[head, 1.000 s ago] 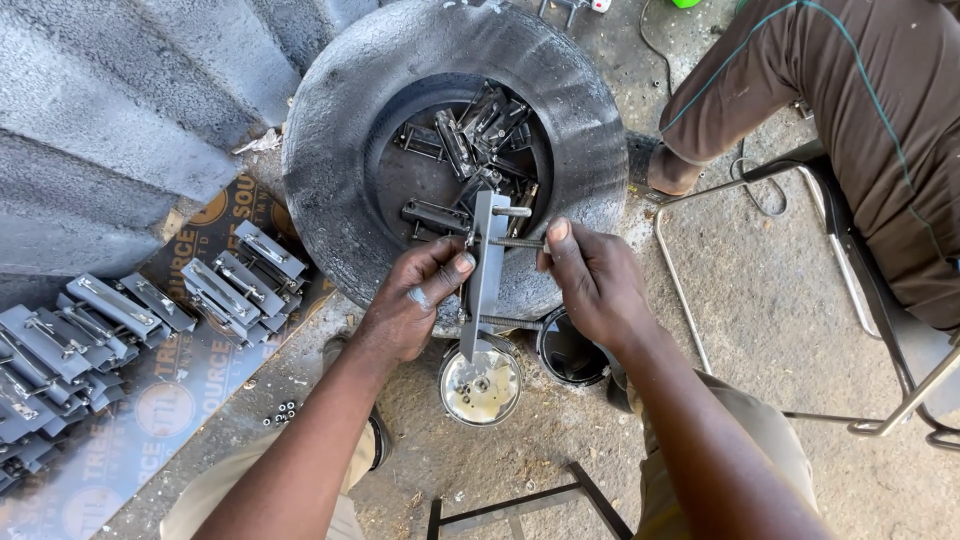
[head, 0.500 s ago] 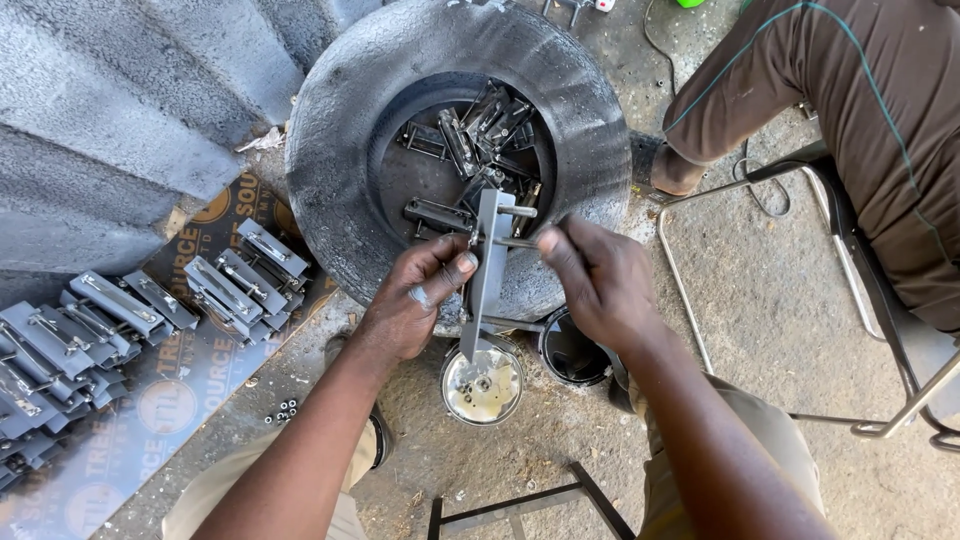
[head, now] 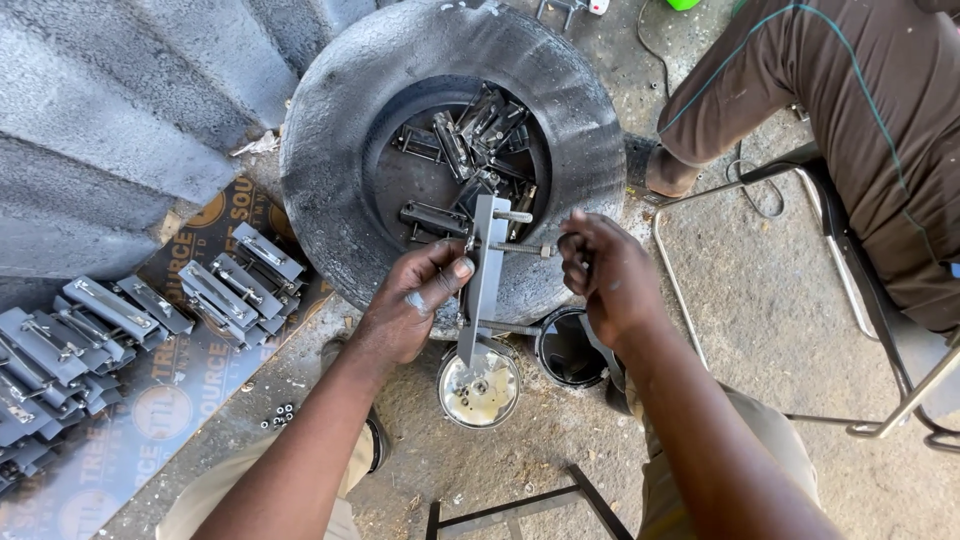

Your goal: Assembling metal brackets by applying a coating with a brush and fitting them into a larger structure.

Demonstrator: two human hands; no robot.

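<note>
Left hand [head: 415, 305] fingers pinch the grey metal bracket [head: 484, 275]. Right hand [head: 610, 275] has shifted outward; its fingers now pinch the bolt [head: 520, 249] end.

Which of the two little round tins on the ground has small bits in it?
The pale tin right under the grey metal bracket held by the left hand. The dark tin beside it, by the right hand, looks empty.
</note>
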